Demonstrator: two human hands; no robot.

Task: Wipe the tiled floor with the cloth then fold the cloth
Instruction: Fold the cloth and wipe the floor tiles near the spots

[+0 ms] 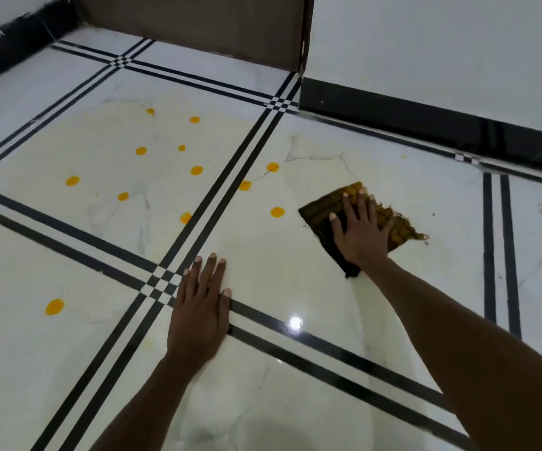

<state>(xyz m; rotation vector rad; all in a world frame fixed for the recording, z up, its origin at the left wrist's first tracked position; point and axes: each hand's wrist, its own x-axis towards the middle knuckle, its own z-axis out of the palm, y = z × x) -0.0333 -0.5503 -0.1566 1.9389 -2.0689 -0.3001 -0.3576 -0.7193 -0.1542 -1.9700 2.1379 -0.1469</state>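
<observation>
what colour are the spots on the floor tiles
Orange-yellow spots, scattered left of the cloth; seen in the head view.

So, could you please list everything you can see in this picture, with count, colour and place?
floor: one, white marbled tiles with black double stripes, fills the view
spots: about fourteen, orange-yellow, scattered mostly on the left and middle tiles, one alone at near left
cloth: one, dark brown and mustard, frayed edge, flat on the floor at centre right
panel: one, brown, upright at the far top
walls: white, far left and far right
skirting: black, along the foot of the walls
light glare: one, white, on the near floor
left hand: flat on the floor over a stripe
right hand: spread flat, pressing on the cloth
</observation>
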